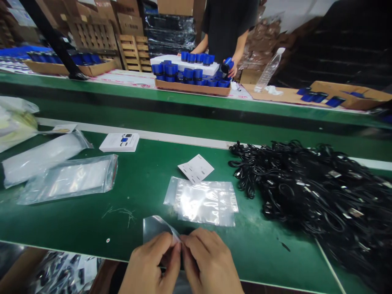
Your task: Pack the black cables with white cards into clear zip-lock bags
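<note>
My left hand (153,265) and my right hand (208,263) meet at the near edge of the green table (92,220). Both pinch the rim of a small clear plastic bag (154,226) between thumb and fingers. The bag lies partly on the table in front of my left hand. Just beyond my hands lies a small stack of clear zip bags (203,200). A white card (196,168) rests behind that stack.
A big heap of coiled black cables (321,192) fills the right side. Larger plastic bags (70,177) and a white booklet (120,142) lie at left. Across the raised ledge a person (228,24) handles blue-capped items in a cardboard tray (192,87), beside a plastic bottle (269,69).
</note>
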